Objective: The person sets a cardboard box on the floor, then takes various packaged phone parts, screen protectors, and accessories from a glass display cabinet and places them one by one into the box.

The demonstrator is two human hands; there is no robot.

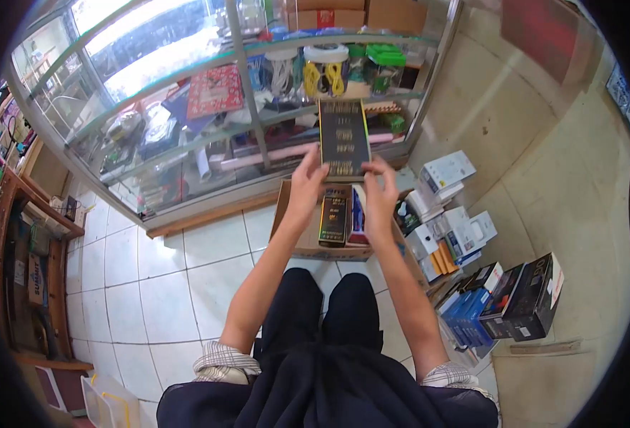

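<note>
A flat black box (344, 135) with gold lettering and yellowish edges is held up between my two hands, in front of the glass case. My left hand (307, 182) grips its lower left corner, and my right hand (380, 191) has the lower right corner, fingers closed on it. Below them an open cardboard box (280, 222) rests on the floor. Inside it lie a smaller dark box (333, 220) with gold print and a blue, white and red box (358, 214).
A glass display case (186, 203) with jars, cables and packets stands ahead. On the right, white boxes (447, 171), blue boxes (465, 314) and a large black box (532, 296) line the wall. A wooden cabinet (54, 285) stands left; a clear plastic bin (108, 403) is at lower left.
</note>
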